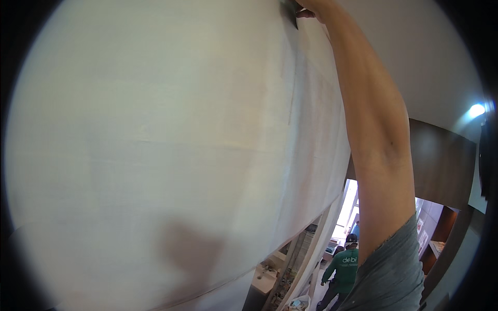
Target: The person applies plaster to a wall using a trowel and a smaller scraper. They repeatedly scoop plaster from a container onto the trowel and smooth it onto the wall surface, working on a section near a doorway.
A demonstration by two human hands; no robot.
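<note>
My right arm is raised high, and my right hand [312,7] is partly cut off by the upper edge of the view. Its bent fingers are closed on a dark flat-bladed tool [289,11], of which only the lower part shows. The blade's tip is against or very close to a large off-white wall [155,103]. Below the tip, a thin dark line [291,101] runs down the wall beside paler, streaky bands. My left hand is out of view.
A person in a green shirt [345,267] stands below, beyond my arm. Near the wall's lower edge are a sink [264,280] and a slanting pale post [311,254]. Dark wood panelling [441,160] and a bright lamp [477,110] lie to the right.
</note>
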